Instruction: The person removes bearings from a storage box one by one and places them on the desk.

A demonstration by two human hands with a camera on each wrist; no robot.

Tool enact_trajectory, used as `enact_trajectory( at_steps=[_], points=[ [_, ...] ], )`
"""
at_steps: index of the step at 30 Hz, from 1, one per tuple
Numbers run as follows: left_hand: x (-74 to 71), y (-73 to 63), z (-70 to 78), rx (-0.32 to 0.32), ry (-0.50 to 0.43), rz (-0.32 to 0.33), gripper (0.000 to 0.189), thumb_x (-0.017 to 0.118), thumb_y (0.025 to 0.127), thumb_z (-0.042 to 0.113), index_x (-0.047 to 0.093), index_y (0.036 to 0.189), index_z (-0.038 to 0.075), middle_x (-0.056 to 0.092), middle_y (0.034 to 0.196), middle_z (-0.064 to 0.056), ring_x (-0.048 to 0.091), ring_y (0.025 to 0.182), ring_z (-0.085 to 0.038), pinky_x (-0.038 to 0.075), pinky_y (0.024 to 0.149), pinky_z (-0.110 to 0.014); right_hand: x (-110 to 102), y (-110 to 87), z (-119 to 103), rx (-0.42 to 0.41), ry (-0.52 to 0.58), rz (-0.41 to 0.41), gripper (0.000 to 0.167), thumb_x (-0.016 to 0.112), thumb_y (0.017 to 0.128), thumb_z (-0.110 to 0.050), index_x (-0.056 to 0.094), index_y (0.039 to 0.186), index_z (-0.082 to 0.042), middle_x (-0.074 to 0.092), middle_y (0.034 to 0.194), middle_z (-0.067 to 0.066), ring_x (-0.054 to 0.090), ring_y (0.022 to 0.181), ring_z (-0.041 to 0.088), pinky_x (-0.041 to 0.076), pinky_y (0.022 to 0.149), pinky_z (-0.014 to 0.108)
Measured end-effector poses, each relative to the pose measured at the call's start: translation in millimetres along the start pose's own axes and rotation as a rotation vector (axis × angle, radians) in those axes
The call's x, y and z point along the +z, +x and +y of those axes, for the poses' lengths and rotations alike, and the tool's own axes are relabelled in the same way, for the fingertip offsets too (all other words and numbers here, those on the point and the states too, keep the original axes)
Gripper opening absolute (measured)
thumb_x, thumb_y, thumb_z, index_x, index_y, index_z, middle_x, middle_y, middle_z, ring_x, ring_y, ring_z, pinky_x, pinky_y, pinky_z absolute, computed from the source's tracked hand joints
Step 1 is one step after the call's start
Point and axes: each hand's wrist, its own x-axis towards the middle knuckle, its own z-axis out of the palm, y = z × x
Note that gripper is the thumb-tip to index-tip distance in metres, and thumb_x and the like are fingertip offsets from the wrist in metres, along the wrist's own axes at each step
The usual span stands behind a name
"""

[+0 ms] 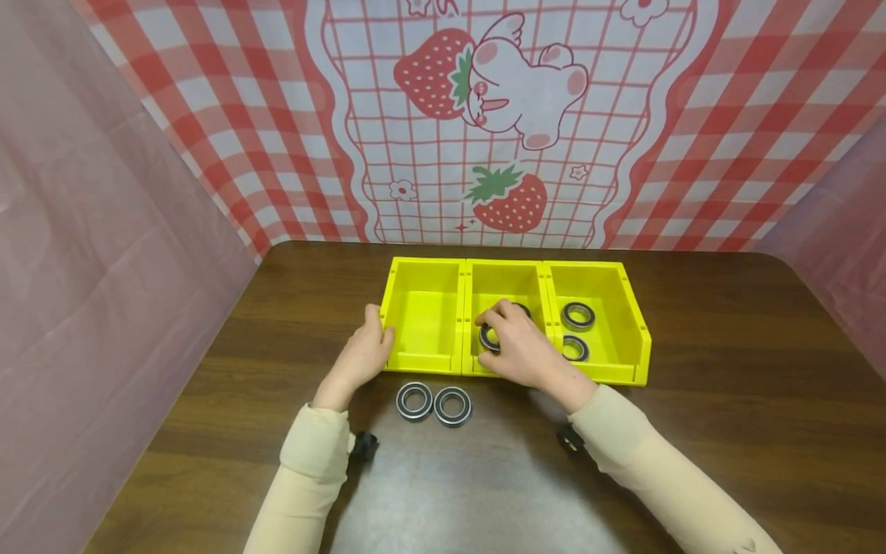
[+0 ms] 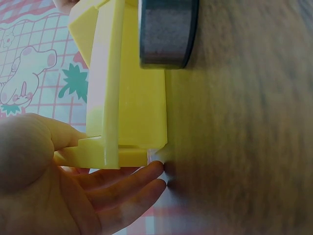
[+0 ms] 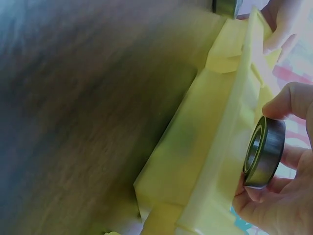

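My right hand (image 1: 515,346) pinches a ball bearing (image 3: 273,155) between thumb and fingers, at the middle yellow bin (image 1: 505,281). A second bearing (image 1: 524,309) peeks out behind that hand, mostly hidden by it. At the far left of the bins, my left hand (image 1: 356,358) grips the side wall of the left yellow bin (image 1: 424,274), the wall lying between thumb and fingers. Nothing lies inside that left bin. In the right yellow bin (image 1: 609,331) are two more bearings, one toward the back (image 1: 577,305) and one near the front (image 1: 584,350).
Two bearings (image 1: 453,423) lie side by side on the brown wooden table (image 1: 277,308), just in front of the bins. The three bins stand joined in a row. Behind the table hangs a red checked cloth (image 1: 429,146) with strawberries.
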Motion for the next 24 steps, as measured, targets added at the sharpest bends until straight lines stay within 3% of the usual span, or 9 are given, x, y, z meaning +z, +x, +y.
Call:
enact_trajectory(
  at_steps=[6,24],
  points=[
    [-0.5,-0.4,0.9,-0.007,-0.01,-0.011,0.035,0.038,0.095,0.02,0.025,0.122,0.003,0.053,0.086,-0.018,0.052,0.066,-0.024,0.043,0.061,-0.035,-2,-6.3,-5,-0.021,0.005,0.009,0.042,0.067,0.07,-0.022,0.058,0.109,-0.006,0.052,0.105,0.009,0.047,0.099,0.025,0.043,0.086,0.038],
    [-0.8,-0.3,1.0,-0.011,-0.008,-0.013,0.035,0.038,0.095,0.021,0.025,0.122,0.003,0.053,0.087,-0.018,0.052,0.067,-0.025,0.043,0.062,-0.035,-5,-22.2,-14,-0.038,0.009,-0.002,0.046,0.071,0.067,-0.023,0.059,0.108,-0.007,0.051,0.101,0.007,0.048,0.092,0.021,0.043,0.082,0.036]
  ],
)
